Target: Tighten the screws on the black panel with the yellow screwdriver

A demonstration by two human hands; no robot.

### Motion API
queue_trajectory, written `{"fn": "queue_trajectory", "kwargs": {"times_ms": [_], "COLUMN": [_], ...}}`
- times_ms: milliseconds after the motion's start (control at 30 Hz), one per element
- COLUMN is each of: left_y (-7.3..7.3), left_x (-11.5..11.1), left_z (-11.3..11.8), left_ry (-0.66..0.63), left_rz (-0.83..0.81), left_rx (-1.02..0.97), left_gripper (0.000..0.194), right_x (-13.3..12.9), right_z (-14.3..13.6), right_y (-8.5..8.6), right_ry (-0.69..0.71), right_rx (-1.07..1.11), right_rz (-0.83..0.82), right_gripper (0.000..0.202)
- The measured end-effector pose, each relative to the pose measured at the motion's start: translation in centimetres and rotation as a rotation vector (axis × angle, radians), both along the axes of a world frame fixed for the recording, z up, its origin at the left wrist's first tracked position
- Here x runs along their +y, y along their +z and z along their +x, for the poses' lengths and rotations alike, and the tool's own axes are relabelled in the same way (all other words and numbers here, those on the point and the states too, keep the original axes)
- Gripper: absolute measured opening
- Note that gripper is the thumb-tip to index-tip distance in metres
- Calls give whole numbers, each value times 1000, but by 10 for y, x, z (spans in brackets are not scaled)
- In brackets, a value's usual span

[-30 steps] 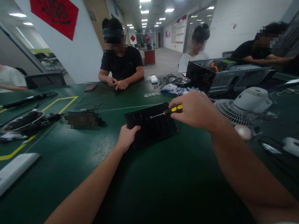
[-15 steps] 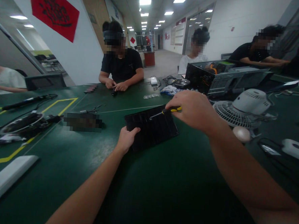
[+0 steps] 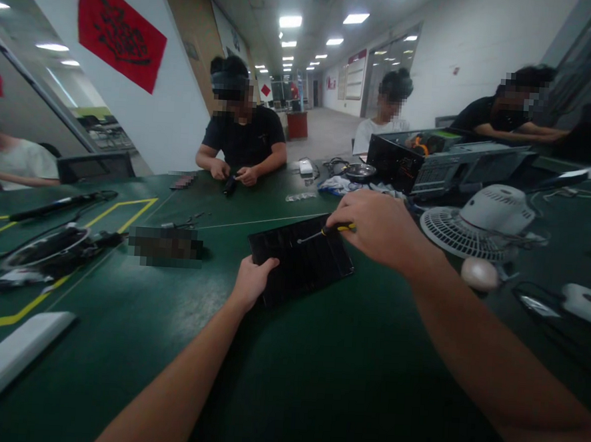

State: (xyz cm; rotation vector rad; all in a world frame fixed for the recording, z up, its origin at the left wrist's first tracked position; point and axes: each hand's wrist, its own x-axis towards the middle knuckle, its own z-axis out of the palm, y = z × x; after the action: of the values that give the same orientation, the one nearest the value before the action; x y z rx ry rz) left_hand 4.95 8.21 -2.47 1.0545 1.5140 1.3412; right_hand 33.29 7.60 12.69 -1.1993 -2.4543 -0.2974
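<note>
A flat black rectangular panel (image 3: 305,265) is tilted over the green table in the middle of the view. My left hand (image 3: 254,282) grips its left edge, with the thumb lying on the face. From the right, my right hand (image 3: 375,226) holds a screwdriver (image 3: 345,227) with a black and yellow handle. The metal shaft points left, and its tip is over the upper part of the panel; whether it touches the surface cannot be made out.
On the right are a white fan (image 3: 496,213), a round pale object (image 3: 479,273) and a white power strip (image 3: 588,305). An open computer case (image 3: 394,162) stands behind. Cables (image 3: 48,246) and a long white object (image 3: 16,361) lie left. Several people sit around the table (image 3: 131,358).
The whole view has shifted slightly, so most things appear a little lower. Both hands keep their holds on the panel and the screwdriver.
</note>
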Motion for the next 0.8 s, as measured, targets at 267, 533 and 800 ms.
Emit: {"fn": "queue_trajectory", "kwargs": {"times_ms": [267, 533, 800], "left_y": [-3, -3, -1], "left_x": [1, 2, 1], "left_z": [-3, -4, -1], "left_ry": [-13, -3, -11], "left_rz": [1, 9, 21], "left_rx": [5, 11, -15], "left_gripper": [38, 38, 38], "right_x": [-7, -9, -10], "right_z": [-2, -1, 14], "right_y": [6, 7, 16], "right_ry": [-88, -188, -199], "right_rx": [-14, -65, -8], "right_rz": [-43, -119, -108], "right_gripper": [29, 35, 30]}}
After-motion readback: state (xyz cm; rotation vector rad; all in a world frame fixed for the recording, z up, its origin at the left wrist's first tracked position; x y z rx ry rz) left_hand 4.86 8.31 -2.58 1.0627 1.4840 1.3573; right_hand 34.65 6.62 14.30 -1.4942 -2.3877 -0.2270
